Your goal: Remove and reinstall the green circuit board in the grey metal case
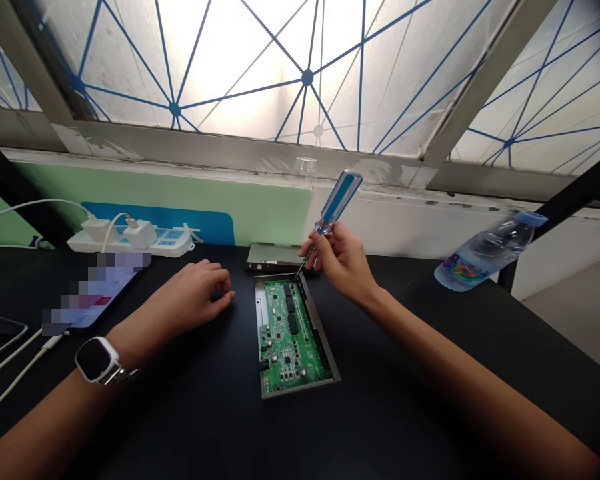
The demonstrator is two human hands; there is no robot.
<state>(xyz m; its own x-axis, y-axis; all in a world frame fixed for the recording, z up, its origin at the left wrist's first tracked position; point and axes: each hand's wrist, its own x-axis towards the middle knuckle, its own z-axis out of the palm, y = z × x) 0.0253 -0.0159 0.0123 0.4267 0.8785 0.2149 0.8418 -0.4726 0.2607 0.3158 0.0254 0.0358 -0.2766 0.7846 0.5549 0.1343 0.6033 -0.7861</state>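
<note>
My right hand (343,260) is closed around the lower handle and shaft of a screwdriver (340,200) with a clear and blue handle. The screwdriver leans, its tip down at the far end of a green circuit board (285,340). Whether the tip sits in a screw is too small to tell. The board lies in a shallow metal casing (301,391) on the black table. Left of the casing and apart from it, my left hand (193,293) rests on the tabletop, fingers loosely curled and thumb apart, holding nothing.
A flat metal cover or case (275,253) lies behind the board. At the left are a white power strip (175,241) with plugs, a phone (113,293) and cables. A tilted water bottle (485,253) is at the right. A windowed wall borders the table (220,413).
</note>
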